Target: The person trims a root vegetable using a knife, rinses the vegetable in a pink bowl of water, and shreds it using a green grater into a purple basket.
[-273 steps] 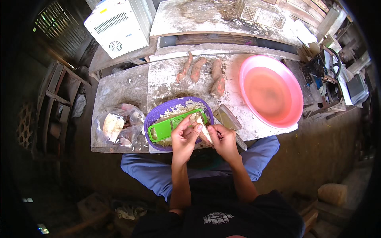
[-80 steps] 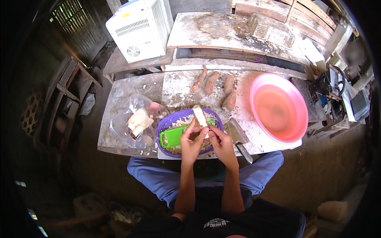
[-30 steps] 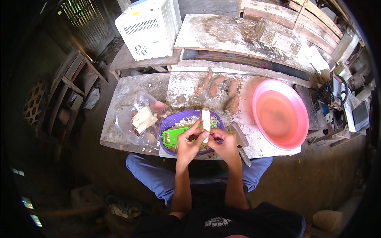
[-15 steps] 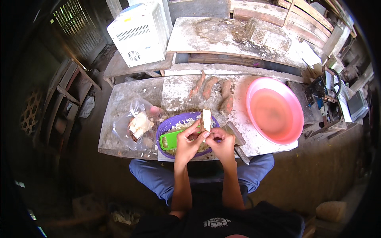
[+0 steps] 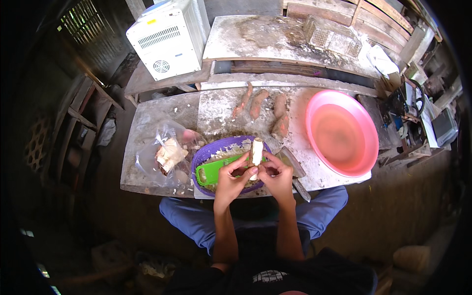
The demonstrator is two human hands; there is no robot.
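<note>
My left hand point(image 5: 231, 179) and my right hand point(image 5: 278, 179) together grip a partly peeled root point(image 5: 256, 151), held upright with a white face showing and brown skin along its side. Beneath them sits a purple oval tub point(image 5: 231, 139) containing white shreds and a green grater point(image 5: 211, 173). A cleaver point(image 5: 291, 161) lies just right of the tub, partly behind my right hand. At the left, a clear plastic bag point(image 5: 147, 160) holds pale chunks and peels. Several reddish-brown tubers point(image 5: 258, 103) lie behind the tub on the worn tabletop point(image 5: 137, 123).
A large pink basin point(image 5: 310, 128) with cloudy water stands at the right of the table. A white boxy appliance point(image 5: 167, 39) rests on a back bench. A second board point(image 5: 246, 37) carries a wire cage point(image 5: 329, 37). Cluttered equipment point(image 5: 403, 105) and wood fill the far right.
Since nine seconds ago the root has turned from tilted to upright, both hands still around it. Over the last second my fingers have shifted only slightly; the view has moved a little.
</note>
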